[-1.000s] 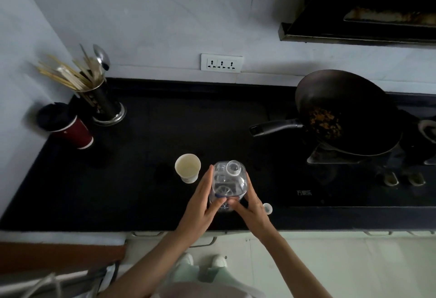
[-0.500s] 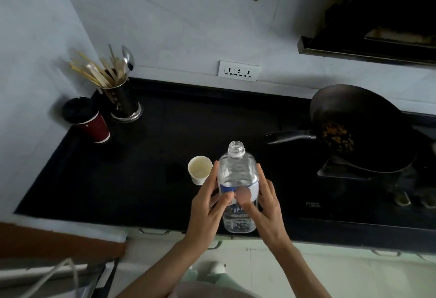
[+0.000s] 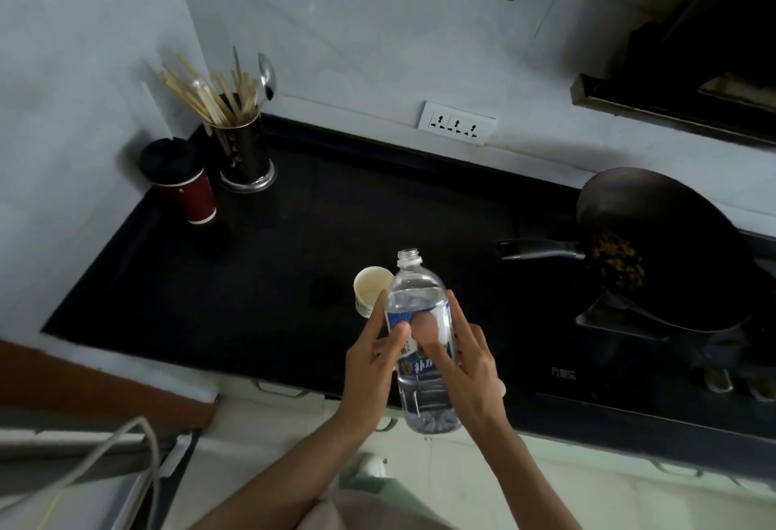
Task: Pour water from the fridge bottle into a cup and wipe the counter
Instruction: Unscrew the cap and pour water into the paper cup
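Left hand and right hand gripped the uncapped bottle, fingers curled round it; cup just behind on the tabletop.

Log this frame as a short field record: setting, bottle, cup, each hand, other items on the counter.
setting: black kitchen counter, white wall behind
bottle: clear water bottle, cap off, raised near the counter's front edge, tipped slightly from upright
cup: white paper cup, upright on the counter beside the bottle
left hand: holds the bottle's side
right hand: holds the bottle's other side
other: red lidded cup, utensil holder, wok
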The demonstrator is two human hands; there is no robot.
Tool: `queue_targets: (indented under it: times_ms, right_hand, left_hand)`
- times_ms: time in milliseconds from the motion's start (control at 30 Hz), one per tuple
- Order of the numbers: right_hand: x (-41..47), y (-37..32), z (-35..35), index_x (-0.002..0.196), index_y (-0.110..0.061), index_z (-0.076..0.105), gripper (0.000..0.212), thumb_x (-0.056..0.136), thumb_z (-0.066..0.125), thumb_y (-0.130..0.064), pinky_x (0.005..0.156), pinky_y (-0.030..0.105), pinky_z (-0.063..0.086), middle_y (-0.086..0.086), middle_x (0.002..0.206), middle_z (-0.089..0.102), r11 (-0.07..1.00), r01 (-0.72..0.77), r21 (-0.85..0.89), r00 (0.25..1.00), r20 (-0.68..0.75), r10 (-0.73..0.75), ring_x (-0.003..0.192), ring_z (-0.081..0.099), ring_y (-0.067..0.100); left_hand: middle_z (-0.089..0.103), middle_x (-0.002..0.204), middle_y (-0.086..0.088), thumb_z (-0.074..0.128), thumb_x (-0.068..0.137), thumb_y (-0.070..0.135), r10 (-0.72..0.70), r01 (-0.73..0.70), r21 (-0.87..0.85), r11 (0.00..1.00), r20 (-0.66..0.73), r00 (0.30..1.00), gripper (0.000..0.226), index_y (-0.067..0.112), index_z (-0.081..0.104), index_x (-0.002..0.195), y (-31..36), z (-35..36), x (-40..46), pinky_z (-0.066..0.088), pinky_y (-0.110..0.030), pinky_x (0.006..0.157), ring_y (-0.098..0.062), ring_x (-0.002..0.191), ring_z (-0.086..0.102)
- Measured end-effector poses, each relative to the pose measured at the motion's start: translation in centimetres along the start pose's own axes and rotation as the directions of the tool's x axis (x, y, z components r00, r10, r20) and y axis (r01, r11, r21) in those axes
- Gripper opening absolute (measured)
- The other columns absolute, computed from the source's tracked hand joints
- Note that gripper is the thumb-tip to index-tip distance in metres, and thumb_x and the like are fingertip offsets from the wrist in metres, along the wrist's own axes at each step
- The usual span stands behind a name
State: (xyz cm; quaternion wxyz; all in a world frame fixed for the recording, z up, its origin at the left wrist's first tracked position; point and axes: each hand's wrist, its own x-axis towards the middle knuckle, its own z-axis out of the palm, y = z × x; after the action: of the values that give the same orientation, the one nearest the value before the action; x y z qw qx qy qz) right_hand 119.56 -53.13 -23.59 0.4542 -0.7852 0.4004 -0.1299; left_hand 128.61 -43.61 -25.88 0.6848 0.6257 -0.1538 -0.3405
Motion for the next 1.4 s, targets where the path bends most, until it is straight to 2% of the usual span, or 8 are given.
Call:
queue_targets:
  times_ms: [233, 433, 667, 767, 1067, 1200, 1333, 1400]
  right_hand:
    - [0.4, -0.7, 0.5, 0.142, -0.055, 0.016, 0.074, 0.073, 0.034, -0.074, 0.063, 0.008, 0.035, -0.011, 0.102, 0.046, 0.985, -0.05, -0.162, 0.997, 0.05, 0.059, 0.083, 0.052, -0.003]
    - [0.8, -1.6, 0.7, 0.145, -0.046, 0.023, 0.078, 0.072, 0.029, -0.073, 0.058, 0.009, 0.031, -0.006, 0.102, 0.049, 0.963, -0.081, -0.256, 0.989, 0.099, 0.109, 0.076, 0.049, -0.003]
    - [1.7, -0.9, 0.5, 0.142, -0.05, 0.027, 0.06, 0.087, 0.045, -0.064, 0.087, 0.036, 0.049, -0.001, 0.115, 0.056, 0.954, -0.06, -0.293, 0.984, 0.141, 0.105, 0.101, 0.058, 0.017]
    - [2.0, -1.1, 0.8, 0.145, -0.047, 0.022, 0.063, 0.087, 0.043, -0.062, 0.082, 0.034, 0.052, -0.002, 0.1, 0.053, 0.935, -0.064, -0.35, 0.982, 0.147, 0.122, 0.088, 0.057, 0.01]
    - [2.1, -0.7, 1.3, 0.145, -0.044, 0.022, 0.075, 0.076, 0.031, -0.075, 0.067, 0.017, 0.037, -0.001, 0.109, 0.055, 0.925, -0.047, -0.378, 0.97, 0.204, 0.132, 0.086, 0.05, 0.003]
    - [1.7, -0.6, 1.2, 0.144, -0.046, 0.026, 0.086, 0.066, 0.027, -0.084, 0.069, 0.021, 0.04, -0.002, 0.105, 0.057, 0.949, -0.098, -0.299, 0.972, 0.174, 0.155, 0.087, 0.053, 0.004]
    - [1.4, -0.5, 1.0, 0.142, -0.045, 0.03, 0.065, 0.083, 0.041, -0.068, 0.073, 0.024, 0.041, -0.007, 0.099, 0.053, 0.954, -0.119, -0.274, 0.971, 0.167, 0.169, 0.086, 0.053, 0.005]
    - [1.2, -0.4, 1.0, 0.14, -0.046, 0.032, 0.069, 0.077, 0.037, -0.075, 0.074, 0.024, 0.04, -0.011, 0.096, 0.053, 0.958, -0.108, -0.266, 0.973, 0.17, 0.156, 0.089, 0.054, 0.006]
  left_hand:
    - [0.072, 0.109, 0.001, 0.053, 0.093, 0.034, -0.125, 0.123, -0.062, 0.99, -0.034, 0.992, 0.048, 0.03, 0.046, 0.14, -0.8, -0.3, 0.3, 0.055, -0.05, 0.089, -0.019, 0.1, 0.07]
    - [0.071, 0.109, 0.003, 0.053, 0.095, 0.035, -0.161, 0.158, -0.047, 0.986, -0.048, 0.986, 0.04, 0.032, 0.052, 0.135, -1.5, -0.9, 0.6, 0.056, -0.038, 0.089, -0.014, 0.102, 0.069]
    - [0.072, 0.105, 0.01, 0.053, 0.095, 0.039, -0.235, 0.229, -0.114, 0.967, -0.043, 0.971, 0.033, 0.037, 0.056, 0.128, -1.6, -1.2, 0.7, 0.056, -0.041, 0.088, -0.009, 0.097, 0.07]
    - [0.071, 0.105, 0.012, 0.053, 0.094, 0.043, -0.25, 0.244, -0.119, 0.962, -0.045, 0.967, 0.037, 0.038, 0.054, 0.13, -1.8, -1.4, 0.9, 0.056, -0.042, 0.089, -0.008, 0.098, 0.069]
    - [0.071, 0.1, 0.018, 0.051, 0.095, 0.042, -0.221, 0.217, -0.079, 0.973, -0.041, 0.974, 0.037, 0.036, 0.053, 0.131, -2.1, -1.8, 1.0, 0.058, -0.03, 0.08, -0.002, 0.094, 0.069]
    - [0.07, 0.096, 0.025, 0.051, 0.095, 0.042, -0.24, 0.237, -0.083, 0.968, -0.032, 0.97, 0.038, 0.038, 0.051, 0.132, -2.3, -1.7, 0.9, 0.055, -0.024, 0.074, 0.004, 0.091, 0.068]
    - [0.072, 0.103, 0.01, 0.052, 0.095, 0.042, -0.234, 0.232, -0.071, 0.97, -0.016, 0.972, 0.04, 0.035, 0.051, 0.134, -2.7, -1.6, 0.8, 0.057, -0.041, 0.087, -0.01, 0.096, 0.07]
    - [0.072, 0.105, 0.007, 0.052, 0.095, 0.043, -0.23, 0.229, -0.062, 0.972, -0.009, 0.973, 0.04, 0.036, 0.051, 0.134, -2.9, -1.5, 0.8, 0.057, -0.043, 0.088, -0.012, 0.098, 0.07]
